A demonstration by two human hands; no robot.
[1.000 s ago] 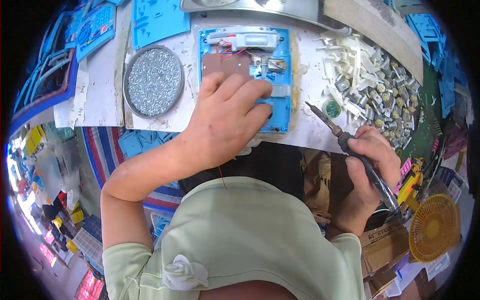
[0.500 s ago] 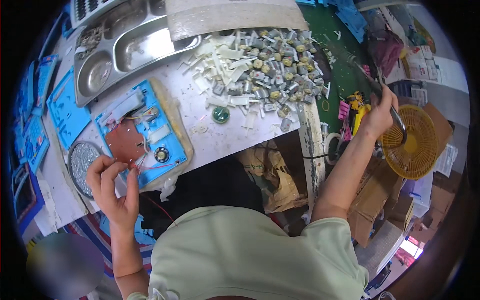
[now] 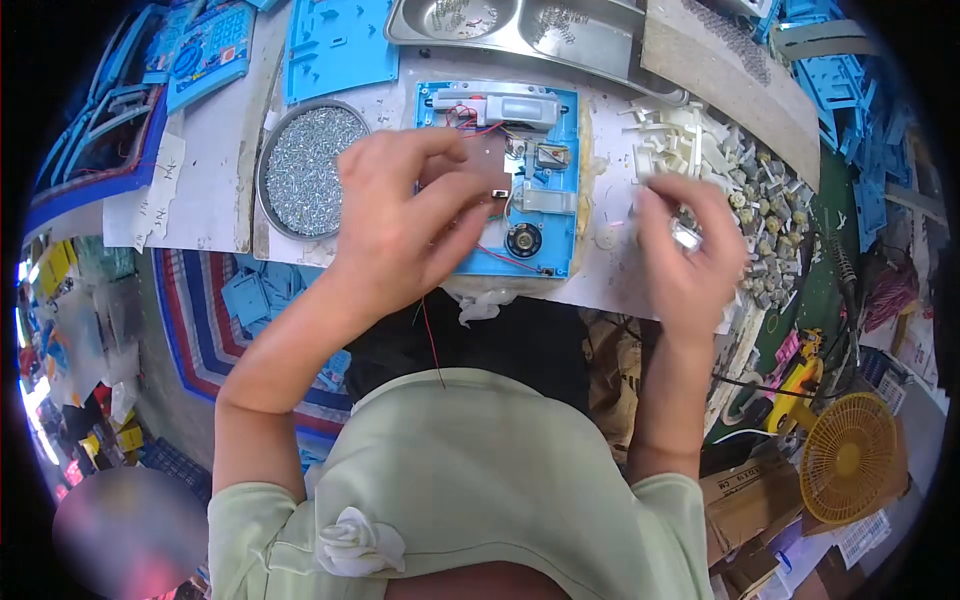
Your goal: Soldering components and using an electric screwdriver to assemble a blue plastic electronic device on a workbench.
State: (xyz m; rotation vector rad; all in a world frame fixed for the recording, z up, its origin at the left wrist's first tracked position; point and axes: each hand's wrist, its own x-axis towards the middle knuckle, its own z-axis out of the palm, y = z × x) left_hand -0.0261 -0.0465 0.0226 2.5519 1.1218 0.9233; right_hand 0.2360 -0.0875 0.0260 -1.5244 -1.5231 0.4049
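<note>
both hands are hovering over the white worktop (image 3: 205, 190), well apart from each other. left hand (image 3: 405, 215) is lying over the left half of the blue plastic tray (image 3: 560, 150), fingers (image 3: 455, 215) bent and pinching at the brown board (image 3: 490, 165) that is sitting in it. right hand (image 3: 690, 255) is lifting beside the pile, fingers curled around one small silver motor (image 3: 685, 235); the hand is blurring, so i cannot tell how tightly i am gripping it.

counting: one blue tray in front of me, one round metal dish (image 3: 305, 170) full of tiny screws just left of it, one steel double sink tray (image 3: 520, 25) behind, and one heap of white plastic pieces (image 3: 680, 135) running into a heap of small motors (image 3: 775, 210), too many to count.

the blue tray is sitting at the middle of the table's near edge. it is holding one grey block (image 3: 495, 103) along its top, one black round speaker (image 3: 522, 240) near its bottom, a couple of small metal parts between, and thin red wires (image 3: 500, 258) looping across it. one red wire (image 3: 430, 340) is hanging down over my green shirt.

the worktop is looking scuffed and cluttered. more blue plastic shells (image 3: 335, 45) are lying at the back left and far right. a yellow fan (image 3: 850, 455) and cardboard boxes (image 3: 755, 500) are sitting on the floor at my right, a striped mat (image 3: 200, 310) at my left.
</note>
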